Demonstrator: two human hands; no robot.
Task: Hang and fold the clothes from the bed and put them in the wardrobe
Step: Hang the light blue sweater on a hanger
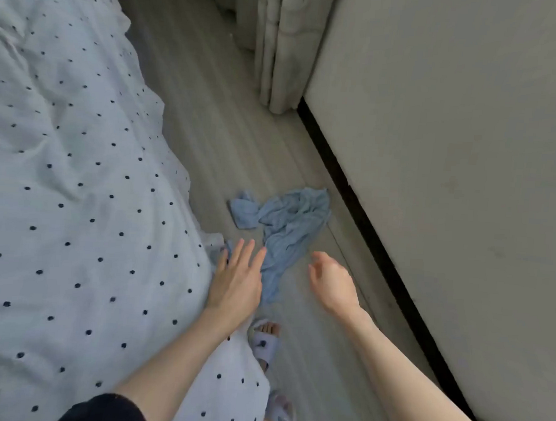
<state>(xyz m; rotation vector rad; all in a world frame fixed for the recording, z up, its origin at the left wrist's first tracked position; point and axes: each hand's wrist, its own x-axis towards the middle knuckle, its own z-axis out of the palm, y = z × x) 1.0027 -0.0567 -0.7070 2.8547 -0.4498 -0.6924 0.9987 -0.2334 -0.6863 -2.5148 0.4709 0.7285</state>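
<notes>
A crumpled light blue garment (289, 224) lies on the grey floor between the bed and the wardrobe. My left hand (238, 276) hovers over its near end with fingers straight and spread, holding nothing. My right hand (330, 283) hangs to the right of the garment, fingers loosely curled and empty. The bed (70, 181), covered by a white duvet with dark dots, fills the left side. The wardrobe (452, 156) stands as a pale closed panel on the right.
A narrow strip of grey wood floor (229, 135) runs between bed and wardrobe. A pale curtain (280, 47) hangs at the far end. My feet in light slippers (263, 344) stand at the bed's edge.
</notes>
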